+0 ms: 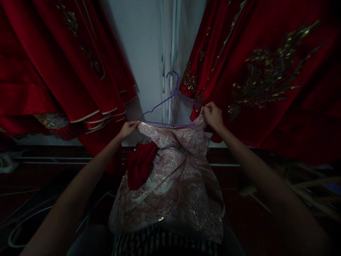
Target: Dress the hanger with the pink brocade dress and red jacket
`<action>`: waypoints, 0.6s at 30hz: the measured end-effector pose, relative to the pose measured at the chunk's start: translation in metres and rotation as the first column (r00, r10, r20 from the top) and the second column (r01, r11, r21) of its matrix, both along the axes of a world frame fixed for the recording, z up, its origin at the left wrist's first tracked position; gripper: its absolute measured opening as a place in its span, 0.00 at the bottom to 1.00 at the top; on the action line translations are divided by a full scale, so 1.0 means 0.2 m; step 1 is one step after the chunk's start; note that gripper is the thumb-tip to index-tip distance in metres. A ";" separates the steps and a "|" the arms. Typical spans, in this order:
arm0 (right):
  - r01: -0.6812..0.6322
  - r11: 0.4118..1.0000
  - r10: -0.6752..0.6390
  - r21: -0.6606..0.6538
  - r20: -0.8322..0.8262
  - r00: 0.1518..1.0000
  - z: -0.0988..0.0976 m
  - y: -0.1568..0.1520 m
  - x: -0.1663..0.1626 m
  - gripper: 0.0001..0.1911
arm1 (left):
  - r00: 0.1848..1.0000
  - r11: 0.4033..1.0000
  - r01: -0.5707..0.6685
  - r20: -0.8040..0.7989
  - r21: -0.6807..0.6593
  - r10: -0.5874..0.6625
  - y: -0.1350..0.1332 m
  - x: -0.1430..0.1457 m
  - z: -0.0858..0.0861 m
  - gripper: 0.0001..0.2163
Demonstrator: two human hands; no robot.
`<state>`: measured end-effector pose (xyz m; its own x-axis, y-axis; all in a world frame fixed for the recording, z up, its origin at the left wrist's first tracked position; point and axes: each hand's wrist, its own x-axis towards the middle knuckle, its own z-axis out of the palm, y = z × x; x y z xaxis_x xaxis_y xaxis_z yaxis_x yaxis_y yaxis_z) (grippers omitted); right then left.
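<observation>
Fabric at the hem of a pale pink brocade dress [173,199] lay nearest the wearer, below the fingers and over a black-and-white striped garment [165,241]; a loose pull on it seemed likely to drag or crease the skirt, since nothing gripped it there. Below the left fingers, a bunched red cloth piece [142,165] rested against the dress and could have snagged or been crushed if the skirt folded over it. The left hand [128,129] pinched one shoulder strap and the right hand [214,115] pinched the other, so the neckline was stretched between them. Between and just beyond the fingers stood a purple hanger [164,101], its lower bar along the neckline; uneven tension might have let a strap slip off one end, the left fingers being lower than the right.

The dress sat below and between the fingers, its skirt wide and rumpled near the wearer, glinting with metallic thread in a leafy or floral pattern. Farther up, the bodice was narrower, sleeveless and creased, and its dim lighting hid the finer detail.

Beyond the fingers, red garments [61,67] hung on the left, and a gold-embroidered red garment [239,67] hung on the right, near enough to the right hand to catch. Pale upright panels [133,42] rose between them, behind the hanger's hook; whether the hook was caught on anything could not be told.
</observation>
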<state>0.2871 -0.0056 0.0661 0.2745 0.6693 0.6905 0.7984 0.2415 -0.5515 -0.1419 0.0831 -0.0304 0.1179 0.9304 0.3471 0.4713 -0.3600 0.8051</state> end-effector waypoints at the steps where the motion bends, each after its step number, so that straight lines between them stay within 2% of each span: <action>1: -0.002 1.000 0.002 0.000 0.001 1.000 0.00 0.00 0.00 0.07 | 1.000 1.000 -0.006 0.014 -0.010 0.006 0.00 0.00 0.01 0.33; 7: 0.002 1.000 -0.002 -0.002 -0.008 1.000 0.03 -0.01 -0.01 0.06 | 0.998 0.999 -0.018 0.066 -0.045 0.021 -0.02 0.01 0.06 0.28; 12: 0.019 1.000 -0.020 -0.024 -0.053 0.998 0.05 -0.01 -0.02 0.09 | 0.999 0.998 0.023 -0.030 0.058 -0.021 0.05 0.00 0.13 0.19; 14: 0.021 0.999 -0.023 -0.026 -0.061 0.998 0.05 -0.01 -0.02 0.09 | 0.998 0.999 0.007 -0.058 0.033 -0.005 0.09 0.00 0.15 0.17; 18: 0.014 1.000 -0.014 -0.006 -0.043 0.999 0.05 0.00 -0.02 0.11 | 0.997 0.994 -0.075 -0.008 -0.084 0.075 0.13 0.03 0.12 0.16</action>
